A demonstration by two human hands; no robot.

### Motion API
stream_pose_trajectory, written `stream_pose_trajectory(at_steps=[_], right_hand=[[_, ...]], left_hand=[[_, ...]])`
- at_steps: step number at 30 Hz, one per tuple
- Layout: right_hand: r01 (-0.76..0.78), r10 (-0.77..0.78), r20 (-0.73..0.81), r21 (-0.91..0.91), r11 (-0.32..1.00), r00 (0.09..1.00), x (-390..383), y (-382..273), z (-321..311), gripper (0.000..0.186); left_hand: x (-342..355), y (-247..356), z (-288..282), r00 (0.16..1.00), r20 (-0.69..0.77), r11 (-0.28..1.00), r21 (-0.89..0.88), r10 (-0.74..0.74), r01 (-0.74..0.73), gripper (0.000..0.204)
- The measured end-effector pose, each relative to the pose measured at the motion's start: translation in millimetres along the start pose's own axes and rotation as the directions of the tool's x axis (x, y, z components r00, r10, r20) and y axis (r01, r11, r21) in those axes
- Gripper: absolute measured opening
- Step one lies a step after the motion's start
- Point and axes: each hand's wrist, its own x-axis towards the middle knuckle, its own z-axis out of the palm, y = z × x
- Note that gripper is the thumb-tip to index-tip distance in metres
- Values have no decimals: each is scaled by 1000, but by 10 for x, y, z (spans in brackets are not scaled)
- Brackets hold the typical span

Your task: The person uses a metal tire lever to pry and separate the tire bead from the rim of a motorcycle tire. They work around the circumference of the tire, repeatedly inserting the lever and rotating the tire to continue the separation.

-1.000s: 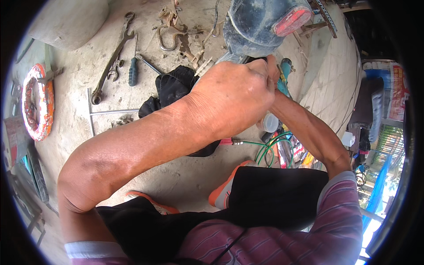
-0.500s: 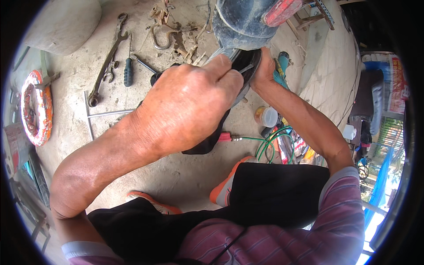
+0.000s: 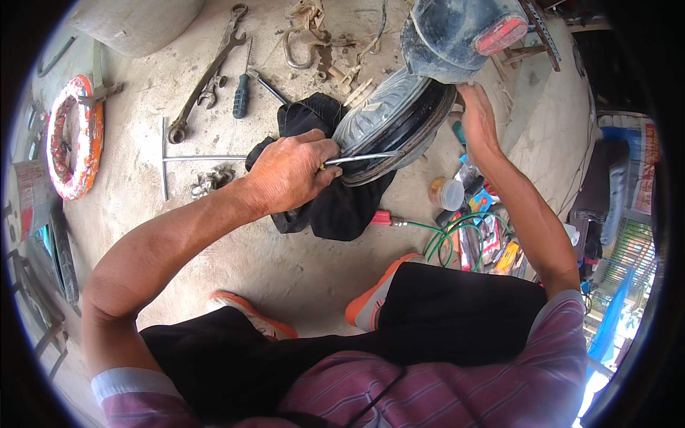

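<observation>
My left hand (image 3: 294,171) is closed around a slim metal rod (image 3: 367,157) with a bit of yellow showing at the grip. Its far end lies against the rim (image 3: 399,146) of a wheel. A grey, dusty tyre (image 3: 372,118) sits on that wheel, beneath a dirty dark mudguard (image 3: 449,43) with a red reflector. My right hand (image 3: 479,118) is at the wheel's far right side; the mudguard and tyre hide most of its fingers. Black cloth (image 3: 342,210) lies under the wheel and beside my left hand.
Left on the concrete floor are a T-shaped wrench (image 3: 203,158), a large spanner (image 3: 207,78) and a screwdriver (image 3: 241,96). A wrapped tyre (image 3: 53,143) stands farther left. To the right are a plastic tub (image 3: 449,194), a green hose (image 3: 457,232) and assorted packets.
My left hand has drawn back toward me and down, uncovering the tyre, the rim and the rod. My right hand stays by the wheel. The whole view has shifted a little.
</observation>
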Motion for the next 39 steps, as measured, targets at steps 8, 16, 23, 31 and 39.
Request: stream_pose_trajectory(at_steps=[8,16,23,31,39], right_hand=[[25,-14,431,-21,999,902,-951,-386,6,45],[-60,29,224,132,990,974,-501,-472,-175,33],[-60,59,55,10,998,997,-193,-422,-14,60],[-44,-11,123,428,903,992,153,77,344,64],[41,-149,125,617,786,981,167,210,524,85]], left_hand=[[138,-31,25,984,-65,986,10,165,-165,16],[640,661,-209,995,-99,999,-1,33,-34,22],[730,675,-368,996,-92,995,-95,0,-9,31],[-28,284,-241,967,-235,937,-303,103,-173,24],[-358,154,-141,982,-133,940,-299,132,-167,54]])
